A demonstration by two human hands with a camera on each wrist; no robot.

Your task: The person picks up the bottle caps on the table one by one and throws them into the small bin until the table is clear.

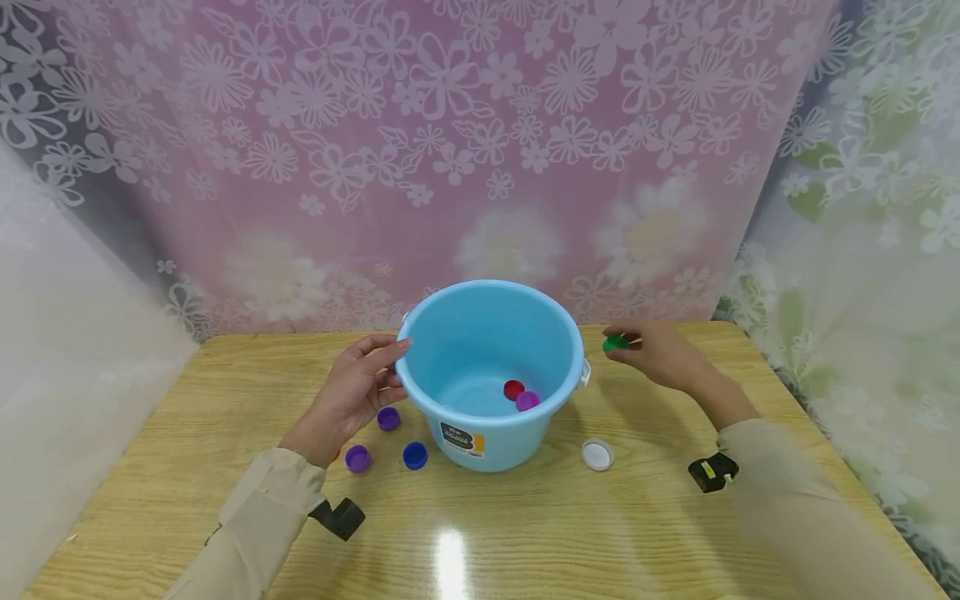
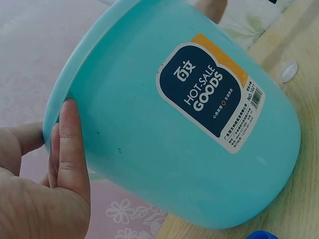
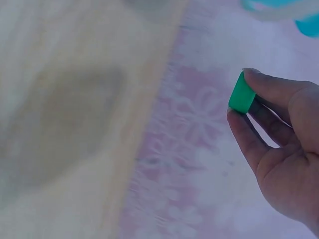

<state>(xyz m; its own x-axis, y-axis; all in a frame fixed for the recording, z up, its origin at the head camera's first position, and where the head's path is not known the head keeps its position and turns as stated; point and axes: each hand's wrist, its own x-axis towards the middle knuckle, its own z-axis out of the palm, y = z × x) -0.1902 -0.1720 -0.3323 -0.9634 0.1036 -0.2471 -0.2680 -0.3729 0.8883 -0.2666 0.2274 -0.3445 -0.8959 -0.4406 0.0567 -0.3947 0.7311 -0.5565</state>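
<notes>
A light-blue bucket (image 1: 450, 333) stands on the wooden table, with a label (image 2: 209, 94) on its near side. My left hand (image 1: 354, 392) grips the bucket's left rim, its thumb over the edge and its fingers against the outside wall. To the right of the bucket, above the table's back edge, my right hand (image 1: 663, 357) pinches a green bottle cap (image 3: 242, 94) between thumb and fingertips. Inside the bucket lie a red cap (image 1: 513, 390) and a magenta cap (image 1: 528, 401).
Left of the bucket lie two purple caps (image 1: 358, 458) and a blue cap (image 1: 415, 455). An orange-red thing (image 1: 336, 456) is mostly hidden by the left wrist. A white cap (image 1: 597, 455) lies on the right. Behind the table (image 1: 525, 533) hangs a pink floral curtain (image 1: 480, 167).
</notes>
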